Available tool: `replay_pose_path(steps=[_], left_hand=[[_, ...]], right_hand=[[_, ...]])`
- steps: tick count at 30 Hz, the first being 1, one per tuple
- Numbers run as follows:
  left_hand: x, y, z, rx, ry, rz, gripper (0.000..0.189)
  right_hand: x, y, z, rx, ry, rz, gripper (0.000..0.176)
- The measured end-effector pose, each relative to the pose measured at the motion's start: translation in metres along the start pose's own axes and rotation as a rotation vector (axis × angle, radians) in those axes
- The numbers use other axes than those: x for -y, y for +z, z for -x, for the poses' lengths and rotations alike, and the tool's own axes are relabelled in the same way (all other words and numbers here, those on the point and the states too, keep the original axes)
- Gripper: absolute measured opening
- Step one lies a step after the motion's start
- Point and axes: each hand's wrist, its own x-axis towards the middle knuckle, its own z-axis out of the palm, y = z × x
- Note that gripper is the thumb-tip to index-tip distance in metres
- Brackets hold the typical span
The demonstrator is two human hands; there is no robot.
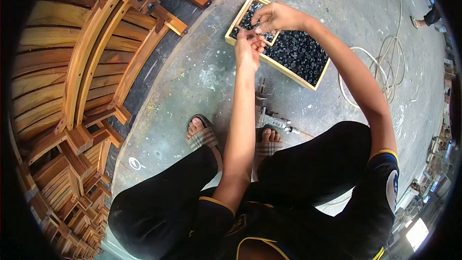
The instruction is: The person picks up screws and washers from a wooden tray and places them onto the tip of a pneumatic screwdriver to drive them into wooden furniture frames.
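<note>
Wooden box (288, 73): set on the floor (166, 108); judged rigid and weighty when filled, best gripped by opposite walls.
Left hand (248, 50): held over the box's smaller compartment (239, 15), fingers partly curled; whether a piece is pinched cannot be told.
Right hand (278, 17): poised close beside the left fingertips, fingers bent and slightly parted; its contents cannot be told.
Small black parts (298, 57): heaped in the box, beneath and beside both hands; judged light, stiff, easily dropped, best pinched by their rims.
</note>
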Motion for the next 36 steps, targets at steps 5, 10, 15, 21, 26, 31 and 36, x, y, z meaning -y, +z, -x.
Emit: replay_pose_path(steps=[5, 10, 15, 21, 26, 31, 36], left_hand=[[0.019, -0.013, 0.014, -0.17, 0.058, 0.035, 0.042], [0.024, -0.016, 0.03, -0.193, 0.066, -0.07, 0.021], [0.025, -0.014, 0.033, -0.143, 0.073, -0.052, 0.021], [0.017, -0.006, 0.023, -0.181, 0.054, 0.007, 0.03], [0.02, -0.002, 0.013, -0.163, 0.054, 0.003, 0.023], [0.024, -0.001, 0.014, -0.17, 0.043, -0.017, 0.023], [0.026, -0.001, 0.018, -0.134, 0.022, 0.01, 0.028]], right_hand=[[-0.068, 0.009, -0.014, -0.131, -0.07, 0.534, 0.034], [-0.075, 0.035, -0.007, -0.249, 0.005, 0.562, 0.027], [-0.073, 0.035, -0.005, -0.323, 0.039, 0.405, 0.026], [-0.084, 0.035, -0.005, -0.373, 0.005, 0.244, 0.017], [-0.087, 0.031, 0.0, -0.383, 0.013, 0.202, 0.013], [-0.088, 0.034, -0.006, -0.412, 0.108, 0.291, 0.013], [-0.088, 0.035, -0.01, -0.349, 0.048, 0.39, 0.01]])
